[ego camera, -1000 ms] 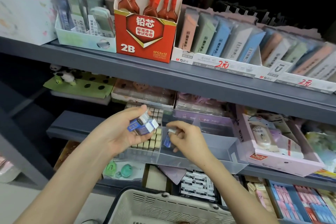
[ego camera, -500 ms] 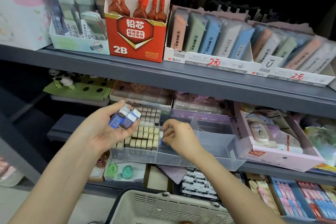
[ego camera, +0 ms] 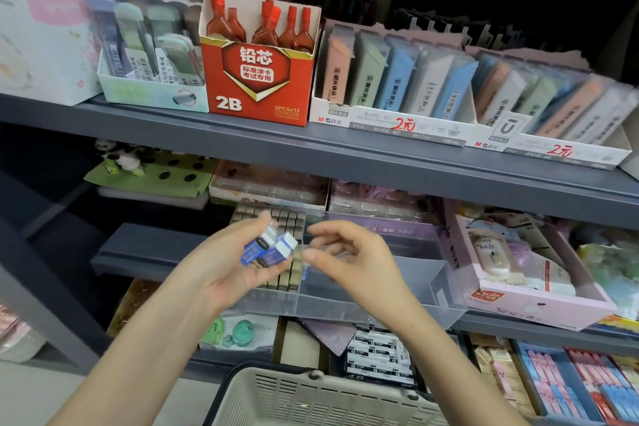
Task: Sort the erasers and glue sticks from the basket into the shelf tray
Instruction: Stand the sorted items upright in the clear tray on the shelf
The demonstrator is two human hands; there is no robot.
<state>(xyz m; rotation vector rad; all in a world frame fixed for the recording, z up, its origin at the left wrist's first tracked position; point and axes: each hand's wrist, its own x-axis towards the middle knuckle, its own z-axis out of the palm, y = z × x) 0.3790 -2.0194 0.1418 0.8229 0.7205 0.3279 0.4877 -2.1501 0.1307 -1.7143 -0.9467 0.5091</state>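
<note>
grey shop shelves (ego camera: 345,156) full of stationery stand in front. on the middle shelf (ego camera: 145,252) sits a clear tray (ego camera: 363,304), its left compartment packed with rows of beige erasers (ego camera: 288,220). the left hand (ego camera: 221,270) is above this compartment, its fingers (ego camera: 259,275) curled around two blue-and-white erasers (ego camera: 268,247). the right hand (ego camera: 352,263) is just beside it, over the next compartment, fingers loosely bent, thumb near the forefinger; i see nothing in them. a beige basket (ego camera: 328,401) is low in front.

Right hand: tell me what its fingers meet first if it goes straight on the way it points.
Most likely the blue-and-white erasers held in the left hand. The right hand points its fingers leftward at them across a small gap, though depth is hard to judge.
</note>
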